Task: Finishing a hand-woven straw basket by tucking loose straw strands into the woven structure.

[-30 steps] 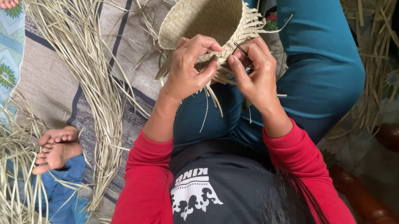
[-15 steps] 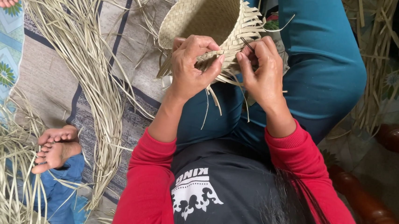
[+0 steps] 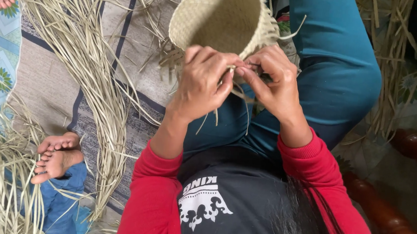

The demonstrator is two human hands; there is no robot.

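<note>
Fingertips hide the exact weave point: left hand (image 3: 202, 85) and right hand (image 3: 272, 80) both pinch loose straw ends at the rim of a woven basket (image 3: 220, 20) lying on its side on teal-trousered knees, its top cut off. Patterned floor mat (image 3: 49, 86) carries a long straw bundle (image 3: 80, 59); another person's bare feet (image 3: 56, 155) rest nearby.

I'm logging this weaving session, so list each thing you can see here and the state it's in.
Woven basket: unfinished, on its side, loose strips at the rim.
Left hand: closed on rim strips.
Right hand: pinching a strip at the rim.
Loose straw strips: spread over the mat.
Mat: flat on the floor.
</note>
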